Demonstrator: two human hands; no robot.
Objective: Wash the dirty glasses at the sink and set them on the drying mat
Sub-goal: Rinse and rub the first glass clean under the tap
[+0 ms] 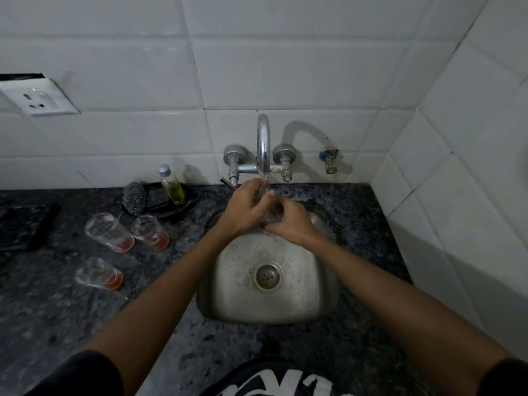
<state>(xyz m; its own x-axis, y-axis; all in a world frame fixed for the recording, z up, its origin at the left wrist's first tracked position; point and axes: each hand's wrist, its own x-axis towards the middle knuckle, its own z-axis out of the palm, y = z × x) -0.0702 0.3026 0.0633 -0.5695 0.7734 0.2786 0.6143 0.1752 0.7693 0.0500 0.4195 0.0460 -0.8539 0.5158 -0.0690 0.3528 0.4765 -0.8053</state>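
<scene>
Now, hands: I see my left hand (246,202) and right hand (288,221) together over the sink (237,298), both curled round one clear glass (267,208).
Glass: held under the tap (263,144), water running onto it; mostly hidden by my fingers.
Waiting glasses: three on the dark table (57,310) left of the sink, each with reddish dregs: two near the back (110,232) (151,233), one nearer me (98,274).
Behind them: a black dish (171,208) holding a scrubber (134,198) and an oil-coloured bottle (172,184).
Mat: a dark mat (23,227) lies at far left.
</scene>
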